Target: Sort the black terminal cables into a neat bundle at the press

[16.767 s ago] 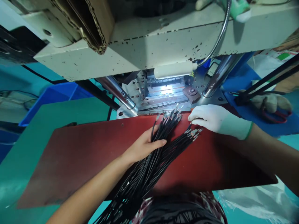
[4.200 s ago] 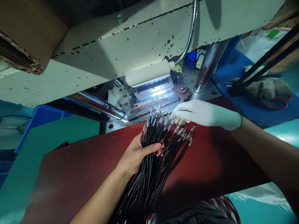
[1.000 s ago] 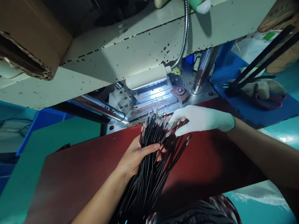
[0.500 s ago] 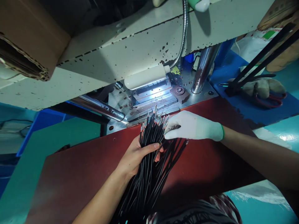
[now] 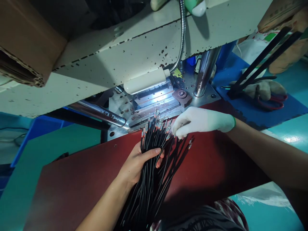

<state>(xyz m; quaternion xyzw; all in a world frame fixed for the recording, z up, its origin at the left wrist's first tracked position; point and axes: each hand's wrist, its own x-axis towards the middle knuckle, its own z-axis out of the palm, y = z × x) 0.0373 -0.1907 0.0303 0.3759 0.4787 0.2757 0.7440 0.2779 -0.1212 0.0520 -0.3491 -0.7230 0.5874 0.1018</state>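
A thick bunch of black cables (image 5: 150,147) with metal-tipped ends and orange bands is gripped by my bare left hand (image 5: 138,162), its thumb across the front. Beside it on the right, a looser group of black cables (image 5: 174,163) fans out, tipped the same way. My right hand (image 5: 199,121), in a white glove with a green cuff, has its thumb and fingers drawn together over the tips of that looser group. Those fingertips cover what they may pinch. The cables' lower lengths run down towards my lap.
Behind the hands is a press with a lit metal die (image 5: 154,96), a white lamp tube (image 5: 145,81) and steel posts (image 5: 207,73). A red-brown board (image 5: 79,179) lies under my arms. A cardboard box (image 5: 29,41) juts in upper left; red-handled scissors (image 5: 271,102) and gloves lie right.
My gloved right hand has shifted from the tips of the held bunch to the looser cables' tips. One cable at the bunch's right edge now shows its metal end. My left hand keeps its grip.
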